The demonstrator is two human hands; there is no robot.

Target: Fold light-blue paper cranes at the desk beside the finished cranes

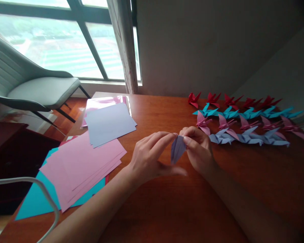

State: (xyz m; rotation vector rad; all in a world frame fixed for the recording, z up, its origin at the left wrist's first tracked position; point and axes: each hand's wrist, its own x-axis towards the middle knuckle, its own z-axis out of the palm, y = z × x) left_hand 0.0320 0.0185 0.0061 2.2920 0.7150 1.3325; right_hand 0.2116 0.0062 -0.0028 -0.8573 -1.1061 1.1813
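A folded lavender paper piece (177,150), narrow and pointed at its lower end, is held upright above the table. My right hand (199,148) pinches its upper right edge between thumb and fingers. On the other side, my left hand (149,153) has its fingertips at the paper's top left edge, while its thumb stretches out apart below and grips nothing. Just right of my right hand sits a row of lavender paper cranes (248,135). Behind them stand rows of pink cranes (270,125), turquoise cranes (250,113) and red cranes (228,100).
Lavender sheets (110,125), pink sheets (83,165) and turquoise sheets (38,199) overlap at the left of the wooden table (167,216). A glossy pink packet (101,104) lies behind them. A white cable-like tube (47,194) curves at lower left. Beyond stands a chair (44,91).
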